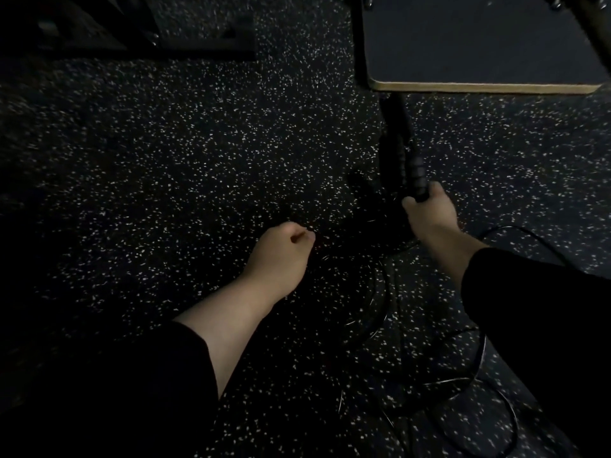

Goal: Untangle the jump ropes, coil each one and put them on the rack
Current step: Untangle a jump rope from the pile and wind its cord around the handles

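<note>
A black ribbed jump-rope handle (417,175) is gripped by the curled fingers of the right hand (429,211). The left hand (281,251) is closed; whether cord is pinched cannot be told. Thin black rope loops (476,381) are strewn over the speckled floor (198,143).

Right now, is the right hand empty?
No: the right hand grips black jump rope handles that point up from its fist.

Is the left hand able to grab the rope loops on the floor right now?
Probably yes. The left hand hovers just beside the rope loops, and nothing lies between them, though its fingers are curled.
</note>
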Tool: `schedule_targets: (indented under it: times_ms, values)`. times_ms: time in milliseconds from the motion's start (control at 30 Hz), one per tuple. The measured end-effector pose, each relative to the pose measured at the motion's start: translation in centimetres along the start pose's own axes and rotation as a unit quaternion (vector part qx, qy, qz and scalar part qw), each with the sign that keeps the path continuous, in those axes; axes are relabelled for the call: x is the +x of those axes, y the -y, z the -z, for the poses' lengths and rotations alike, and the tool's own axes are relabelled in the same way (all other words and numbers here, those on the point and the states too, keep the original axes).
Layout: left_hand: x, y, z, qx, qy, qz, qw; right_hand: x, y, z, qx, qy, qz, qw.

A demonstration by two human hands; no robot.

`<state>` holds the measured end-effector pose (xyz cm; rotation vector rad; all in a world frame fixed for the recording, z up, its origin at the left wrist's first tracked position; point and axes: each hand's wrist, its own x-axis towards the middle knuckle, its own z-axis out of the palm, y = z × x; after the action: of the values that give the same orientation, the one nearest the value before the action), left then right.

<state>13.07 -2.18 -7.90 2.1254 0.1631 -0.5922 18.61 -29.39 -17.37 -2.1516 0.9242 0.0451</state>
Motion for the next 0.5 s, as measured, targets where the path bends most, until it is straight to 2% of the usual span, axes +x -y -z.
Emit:
schedule_targets:
  times_ms: [33, 100, 200, 300, 367, 500]
  values:
    - [0.1, -0.1, 0.0, -0.002, 0.0, 0.0, 1.0, 0.0, 0.6, -0.1, 0.008, 0.024, 0.009, 1.0]
    - [0.0, -0.1, 0.0, -0.001, 0.004, 0.0, 1.0, 0.0, 1.3, -0.2, 0.014, 0.071, -0.054, 0.996]
    - [-0.3, -0.1, 0.0, -0.001, 0.01, 0.002, 1.0, -0.6, 1.8, 0.2, -0.086, 0.1, -0.04, 0.99]
    - [-0.8, -0.3, 0.0, -0.007, 0.013, 0.009, 1.0, -1.8, 0.5, 0.4, -0.051, 0.06, 0.01, 0.997]
    - [-1.2, -0.5, 0.1, -0.015, 0.012, 0.011, 1.0, -3.1, -1.3, 0.3, 0.01, -0.002, 0.038, 0.999]
    - [-2.2, -1.4, 0.6, -0.012, 0.01, 0.013, 1.0, -6.8, -1.6, 2.8, 0.204, -0.092, 0.021, 0.974]
